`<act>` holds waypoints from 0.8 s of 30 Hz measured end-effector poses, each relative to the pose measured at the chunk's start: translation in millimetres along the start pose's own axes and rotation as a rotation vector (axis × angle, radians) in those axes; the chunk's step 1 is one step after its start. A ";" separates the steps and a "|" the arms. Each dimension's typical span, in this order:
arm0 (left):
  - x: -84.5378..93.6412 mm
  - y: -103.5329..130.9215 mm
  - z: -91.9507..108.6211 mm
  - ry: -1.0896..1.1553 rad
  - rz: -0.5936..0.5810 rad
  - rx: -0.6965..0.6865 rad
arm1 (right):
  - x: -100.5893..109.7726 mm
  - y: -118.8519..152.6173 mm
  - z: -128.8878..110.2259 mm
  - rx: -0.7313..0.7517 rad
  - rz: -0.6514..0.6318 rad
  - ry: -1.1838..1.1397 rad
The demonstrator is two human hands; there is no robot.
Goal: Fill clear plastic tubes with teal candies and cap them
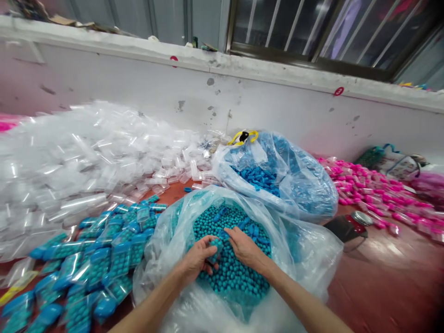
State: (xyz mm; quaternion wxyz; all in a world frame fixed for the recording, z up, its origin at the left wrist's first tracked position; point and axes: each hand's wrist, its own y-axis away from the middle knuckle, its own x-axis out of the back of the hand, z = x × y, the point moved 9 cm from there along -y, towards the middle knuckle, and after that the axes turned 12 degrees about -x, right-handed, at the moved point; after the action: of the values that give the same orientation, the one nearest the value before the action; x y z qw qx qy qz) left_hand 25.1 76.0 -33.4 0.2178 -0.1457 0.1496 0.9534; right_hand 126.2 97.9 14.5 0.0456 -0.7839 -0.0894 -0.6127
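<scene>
A clear plastic bag [166, 245] lies open in front of me, full of small round teal beads [239, 280]. Several blue caps [255, 230] rest on top of the beads. Over the left part of the bag's mouth, my left hand [199, 259] is closed around a small clear bottle of teal beads [217, 244]. My right hand [244, 247] is just beside it, fingers pinched together at a blue cap [224, 235] near the bottle's top. Whether cap and bottle touch cannot be made out.
Filled bottles with blue caps [100, 268] are heaped at left, before a big pile of clear empty bottles [86, 157]. Behind the beads sits a bag of blue caps [305, 185]. Pink-capped bottles [374, 194] and a dark red container [347, 226] are at right.
</scene>
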 end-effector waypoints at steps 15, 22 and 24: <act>-17.7 3.0 11.7 -0.046 -0.040 -0.111 | 8.5 10.0 2.6 -0.131 -0.481 -0.926; -19.6 5.6 11.1 -0.067 -0.029 -0.131 | 17.6 5.2 14.4 -0.158 -0.209 -1.106; -20.8 5.9 13.5 -0.098 -0.009 -0.141 | 30.5 6.9 13.0 -0.098 -0.068 -0.958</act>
State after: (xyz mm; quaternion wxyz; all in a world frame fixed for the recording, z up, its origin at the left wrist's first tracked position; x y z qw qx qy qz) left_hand 37.4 67.9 -12.6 0.2181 -0.1142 0.0706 0.9666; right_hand 147.0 96.1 41.1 -0.0576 -0.9758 -0.0968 -0.1874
